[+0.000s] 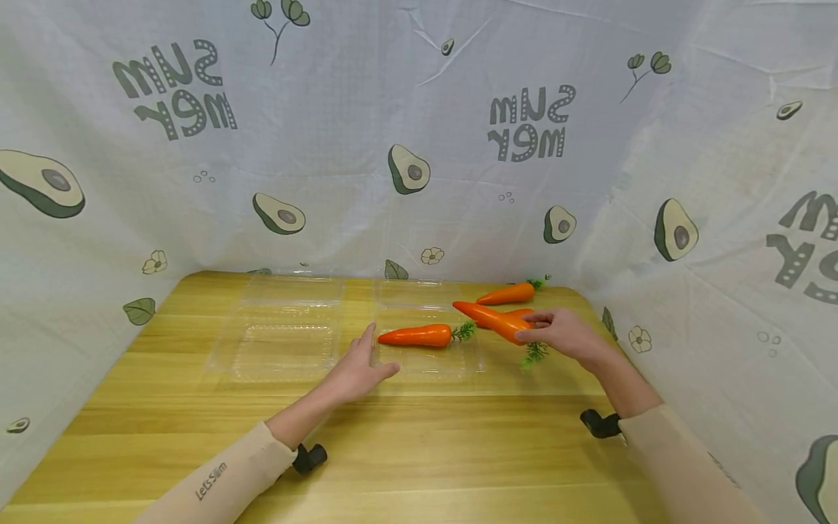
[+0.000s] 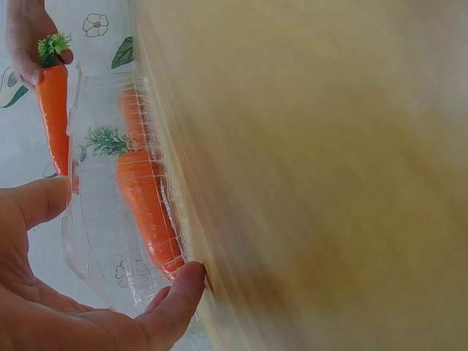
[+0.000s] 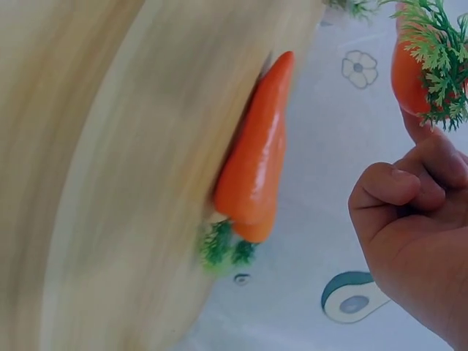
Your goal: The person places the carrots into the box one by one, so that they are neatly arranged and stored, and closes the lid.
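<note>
My right hand [image 1: 564,335] holds an orange carrot [image 1: 495,319] by its thick end, tip pointing left and green leaves hanging below the fingers. The carrot is raised above the table, right of an open clear plastic box [image 1: 466,364]. Inside that box lies another carrot [image 1: 416,335], its leaves to the right. At the box's left front corner is my left hand [image 1: 356,372], thumb and fingers spread apart. The left wrist view has its fingertips right at the box's edges. A further carrot [image 1: 522,314] lies partly hidden behind the held one.
One more carrot [image 1: 507,294] lies at the table's back right. A second open clear box [image 1: 281,353] stands to the left, its lid tilted back. The wooden table [image 1: 419,451] meets a printed cloth [image 1: 340,131] at the back and sides.
</note>
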A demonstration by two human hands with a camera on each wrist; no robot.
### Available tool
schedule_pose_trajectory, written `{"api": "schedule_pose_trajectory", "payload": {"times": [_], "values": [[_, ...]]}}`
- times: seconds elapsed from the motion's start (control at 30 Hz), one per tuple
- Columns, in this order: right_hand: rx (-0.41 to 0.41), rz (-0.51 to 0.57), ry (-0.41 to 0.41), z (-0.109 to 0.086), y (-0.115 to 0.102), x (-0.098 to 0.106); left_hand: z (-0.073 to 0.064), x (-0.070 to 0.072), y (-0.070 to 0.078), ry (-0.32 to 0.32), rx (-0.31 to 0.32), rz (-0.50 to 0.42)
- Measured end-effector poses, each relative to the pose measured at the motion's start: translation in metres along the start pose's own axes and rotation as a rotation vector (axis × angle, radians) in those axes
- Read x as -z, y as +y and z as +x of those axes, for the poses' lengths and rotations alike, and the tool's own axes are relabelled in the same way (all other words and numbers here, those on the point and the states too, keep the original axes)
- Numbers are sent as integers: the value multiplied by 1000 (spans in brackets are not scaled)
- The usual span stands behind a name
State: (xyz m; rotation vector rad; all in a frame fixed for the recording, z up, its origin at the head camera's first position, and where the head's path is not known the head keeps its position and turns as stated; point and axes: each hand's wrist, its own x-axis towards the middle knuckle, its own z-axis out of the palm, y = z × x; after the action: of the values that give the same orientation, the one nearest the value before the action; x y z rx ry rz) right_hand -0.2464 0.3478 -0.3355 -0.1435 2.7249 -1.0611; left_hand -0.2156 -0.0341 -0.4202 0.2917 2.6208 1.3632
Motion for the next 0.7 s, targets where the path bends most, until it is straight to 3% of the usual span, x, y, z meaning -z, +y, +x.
{"api": "schedule_pose_trajectory", "payload": {"times": [0.7], "values": [[196, -85, -117, 26, -35, -18, 2, -1, 1, 2, 8, 4]]}}
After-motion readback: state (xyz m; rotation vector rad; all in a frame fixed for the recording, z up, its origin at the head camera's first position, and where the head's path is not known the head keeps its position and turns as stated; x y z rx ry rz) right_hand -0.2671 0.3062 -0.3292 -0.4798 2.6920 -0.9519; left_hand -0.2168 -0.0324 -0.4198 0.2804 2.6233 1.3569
